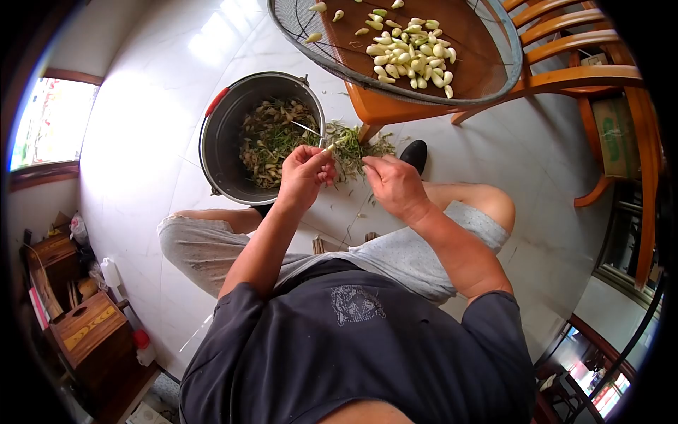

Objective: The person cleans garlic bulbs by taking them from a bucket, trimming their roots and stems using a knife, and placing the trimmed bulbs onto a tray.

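Observation:
My left hand (305,175) is closed in a pinch around a small pale bulb (332,147), near the right rim of a metal bucket (205,152). To its right is my right hand (397,182), its fingers curled together; whatever may be in them is too small to make out. Dry peelings and green trimmings (272,141) lie inside the bucket. A thin shiny strip (306,128), perhaps a blade, shows over them. More trimmings (357,152) are scattered on the floor beyond my hands. Several whitish-green bulbs (413,56) are heaped in a round mesh sieve (487,88).
The sieve rests on a wooden chair (374,109), with a slatted chair back (572,49) at the right. A black shoe (414,157) is near my right hand. Wooden boxes (88,332) stand at the lower left on the pale tiled floor (152,127).

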### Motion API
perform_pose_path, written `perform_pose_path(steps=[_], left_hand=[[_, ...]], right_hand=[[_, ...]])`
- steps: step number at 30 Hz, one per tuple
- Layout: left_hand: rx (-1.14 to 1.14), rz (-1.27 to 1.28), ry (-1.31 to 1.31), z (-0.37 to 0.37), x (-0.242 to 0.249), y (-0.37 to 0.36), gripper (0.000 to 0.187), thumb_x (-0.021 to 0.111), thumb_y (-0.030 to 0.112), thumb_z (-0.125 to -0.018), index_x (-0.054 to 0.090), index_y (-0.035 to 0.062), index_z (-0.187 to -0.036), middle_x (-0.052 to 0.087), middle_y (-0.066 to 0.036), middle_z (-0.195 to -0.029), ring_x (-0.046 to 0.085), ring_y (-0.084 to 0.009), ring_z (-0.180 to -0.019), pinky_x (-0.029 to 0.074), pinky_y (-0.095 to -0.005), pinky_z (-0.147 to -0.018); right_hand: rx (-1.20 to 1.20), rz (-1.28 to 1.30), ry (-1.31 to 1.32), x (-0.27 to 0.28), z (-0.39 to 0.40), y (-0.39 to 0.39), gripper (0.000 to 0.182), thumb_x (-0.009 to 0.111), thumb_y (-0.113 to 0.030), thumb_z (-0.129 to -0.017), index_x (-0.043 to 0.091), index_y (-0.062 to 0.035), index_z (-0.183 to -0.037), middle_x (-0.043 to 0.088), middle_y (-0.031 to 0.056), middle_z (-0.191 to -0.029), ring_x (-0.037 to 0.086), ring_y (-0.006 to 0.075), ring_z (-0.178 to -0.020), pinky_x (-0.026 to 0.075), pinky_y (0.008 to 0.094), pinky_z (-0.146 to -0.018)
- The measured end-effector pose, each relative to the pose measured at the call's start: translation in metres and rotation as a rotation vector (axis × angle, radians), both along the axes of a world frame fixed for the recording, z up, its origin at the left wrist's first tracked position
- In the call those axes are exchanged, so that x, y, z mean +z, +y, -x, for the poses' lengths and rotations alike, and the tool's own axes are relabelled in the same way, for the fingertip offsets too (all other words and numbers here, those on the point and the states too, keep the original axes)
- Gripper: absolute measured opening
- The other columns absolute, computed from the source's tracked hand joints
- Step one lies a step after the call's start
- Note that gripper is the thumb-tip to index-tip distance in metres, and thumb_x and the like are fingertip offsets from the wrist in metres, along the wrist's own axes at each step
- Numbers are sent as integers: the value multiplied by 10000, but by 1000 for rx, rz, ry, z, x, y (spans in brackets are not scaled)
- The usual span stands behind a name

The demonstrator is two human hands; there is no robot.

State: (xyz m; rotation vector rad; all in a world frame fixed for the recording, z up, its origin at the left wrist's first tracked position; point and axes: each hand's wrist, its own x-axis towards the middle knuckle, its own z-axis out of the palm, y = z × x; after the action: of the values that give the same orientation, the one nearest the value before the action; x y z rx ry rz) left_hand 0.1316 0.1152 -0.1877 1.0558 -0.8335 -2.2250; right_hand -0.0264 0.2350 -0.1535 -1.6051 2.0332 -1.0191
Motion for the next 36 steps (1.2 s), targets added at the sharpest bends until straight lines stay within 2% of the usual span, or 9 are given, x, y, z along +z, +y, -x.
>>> perform_pose_path(steps=[3,10,13,19,20,26,29,32,36], left_hand=[[-42,51,51,-4,3,-2,140,622,74,-865,495,21,-893,592,-93,-732,593,-158,-588,488,-262,-481],[-92,76,84,-7,14,-8,156,569,102,-905,544,8,-1027,637,-116,-857,639,-167,-703,521,-278,-561],[-81,76,87,-7,18,-6,136,556,117,-917,559,7,-998,645,-118,-861,644,-164,-708,516,-266,-545],[-74,-34,181,4,47,-20,121,535,117,-930,566,14,-985,643,-111,-813,619,-148,-625,486,-229,-486],[-49,-16,142,12,58,-23,124,547,131,-925,560,14,-964,621,-108,-807,584,-142,-596,450,-222,-468],[-131,396,-27,92,139,-61,246,553,157,-920,535,-43,-1063,626,-138,-888,631,-179,-622,484,-251,-478],[-203,637,-193,137,147,-81,234,575,154,-889,569,-50,-1003,639,-103,-813,626,-144,-558,465,-241,-423],[-260,762,-202,155,147,-94,232,569,159,-896,573,-52,-991,633,-80,-773,585,-118,-522,442,-228,-426],[-278,490,34,120,156,-79,191,577,150,-901,592,-30,-963,616,-65,-735,546,-100,-519,409,-217,-449]], right_hand=[[14,-494,40,-18,15,0,157,557,-161,-822,630,-21,-824,627,192,-799,608,374,-776,484,454,-703],[-83,-423,-64,-4,24,0,189,556,-193,-820,604,-18,-768,618,213,-767,599,395,-767,476,465,-706],[-63,-409,-41,0,24,-2,193,570,-200,-814,601,-17,-763,617,212,-762,599,392,-765,477,460,-704],[-17,-452,-19,-2,24,1,183,567,-195,-807,612,-19,-783,629,202,-794,605,378,-806,480,452,-732],[-9,-447,-2,-3,24,3,186,564,-196,-807,613,-18,-785,630,204,-801,606,379,-810,480,453,-735],[49,-451,-18,-14,25,8,182,568,-198,-795,606,-23,-762,628,205,-798,608,384,-802,480,465,-729],[81,-449,-3,-16,20,8,190,569,-197,-807,598,-11,-782,618,211,-788,598,389,-794,468,462,-716],[115,-444,-16,-10,20,8,198,567,-200,-815,602,-6,-800,614,220,-790,595,391,-797,463,460,-718],[57,-402,2,-16,22,10,166,575,-182,-781,592,-21,-744,634,187,-788,613,385,-791,485,471,-727]])
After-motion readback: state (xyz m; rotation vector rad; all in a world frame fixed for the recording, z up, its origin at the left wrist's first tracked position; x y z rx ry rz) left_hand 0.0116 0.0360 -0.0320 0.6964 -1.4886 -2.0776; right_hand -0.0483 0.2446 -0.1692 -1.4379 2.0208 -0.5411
